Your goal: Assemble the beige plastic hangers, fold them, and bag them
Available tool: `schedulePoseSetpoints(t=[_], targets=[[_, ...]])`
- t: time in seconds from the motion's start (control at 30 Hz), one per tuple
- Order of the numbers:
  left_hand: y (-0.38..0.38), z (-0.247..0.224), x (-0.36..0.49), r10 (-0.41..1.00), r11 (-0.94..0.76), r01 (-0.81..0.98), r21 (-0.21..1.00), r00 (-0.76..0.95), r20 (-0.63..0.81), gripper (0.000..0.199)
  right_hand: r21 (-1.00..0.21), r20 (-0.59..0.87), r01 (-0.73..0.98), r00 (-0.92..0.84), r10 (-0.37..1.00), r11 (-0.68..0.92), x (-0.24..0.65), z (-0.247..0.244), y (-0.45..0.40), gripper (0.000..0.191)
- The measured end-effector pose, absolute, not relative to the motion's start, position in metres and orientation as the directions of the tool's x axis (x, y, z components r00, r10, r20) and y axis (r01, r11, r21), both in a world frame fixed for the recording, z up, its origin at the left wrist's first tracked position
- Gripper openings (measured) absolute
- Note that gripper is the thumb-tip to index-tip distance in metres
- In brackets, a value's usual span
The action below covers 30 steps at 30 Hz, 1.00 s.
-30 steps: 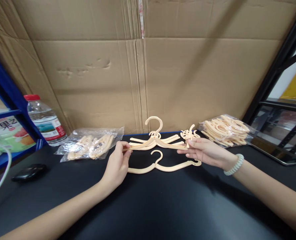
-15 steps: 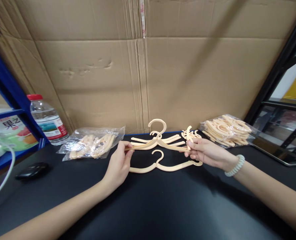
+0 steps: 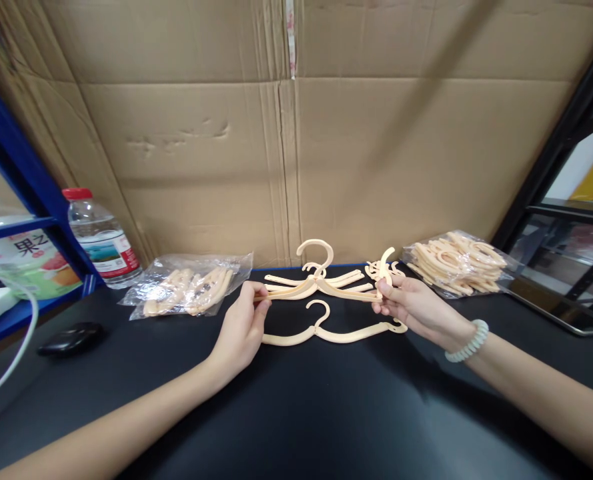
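Observation:
A cream-coloured plastic clothes hanger (image 3: pixel 301 291) is held up above the table, its hook upward. My left hand (image 3: pixel 241 327) pinches its left end. At the other end, my right hand (image 3: pixel 419 308) closes on the tip together with a small curved hook piece (image 3: pixel 385 268) that sticks up from the fingers. Whether that piece is joined to the hanger I cannot tell. Nearer to me lies a second hanger (image 3: pixel 349 335), with a curved piece at its right end. More hanger parts (image 3: pixel 279 281) lie behind the held one, partly hidden.
Small hook pieces (image 3: pixel 371 271) lie behind my right hand. Clear bags of hanger parts sit at left (image 3: pixel 211 288) and right (image 3: pixel 456 260). A water bottle (image 3: pixel 105 243), a black mouse (image 3: pixel 71 339) and a white cable (image 3: pixel 33 327) are at left. A cardboard wall (image 3: pixel 201 167) stands behind.
The small hook piece in my right hand has tilted and shifted slightly right and up. Both hands stay on the hanger. The whole view has shifted slightly.

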State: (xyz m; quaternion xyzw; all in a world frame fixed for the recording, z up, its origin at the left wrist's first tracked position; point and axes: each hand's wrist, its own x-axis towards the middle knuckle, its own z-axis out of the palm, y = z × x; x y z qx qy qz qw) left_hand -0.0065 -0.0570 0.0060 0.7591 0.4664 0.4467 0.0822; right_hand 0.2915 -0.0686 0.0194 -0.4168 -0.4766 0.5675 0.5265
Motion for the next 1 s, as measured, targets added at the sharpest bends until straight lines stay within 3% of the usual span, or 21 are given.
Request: schedulePoseSetpoints(t=[0.33, 0.5, 0.73, 1.0], targets=[[-0.057, 0.005, -0.006, 0.809, -0.531, 0.633, 0.563, 0.179, 0.560, 0.006, -0.977, 0.080, -0.200, -0.043, 0.996, 0.070, 0.294, 0.016, -0.066, 0.027], [-0.053, 0.004, -0.008, 0.834, -0.500, 0.616, 0.609, 0.152, 0.530, 0.010, -0.983, 0.148, -0.104, 0.013, 0.989, 0.149, 0.295, 0.023, -0.068, 0.031], [-0.055, 0.020, -0.013, 0.827, -0.499, 0.669, 0.551, 0.179, 0.532, 0.015, -0.955, 0.291, 0.057, -0.013, 0.957, 0.291, 0.299, 0.023, -0.067, 0.027], [-0.053, 0.021, -0.016, 0.861, -0.456, 0.742, 0.492, 0.229, 0.454, 0.016, -0.935, 0.328, 0.139, -0.015, 0.945, 0.327, 0.298, 0.026, -0.067, 0.032]])
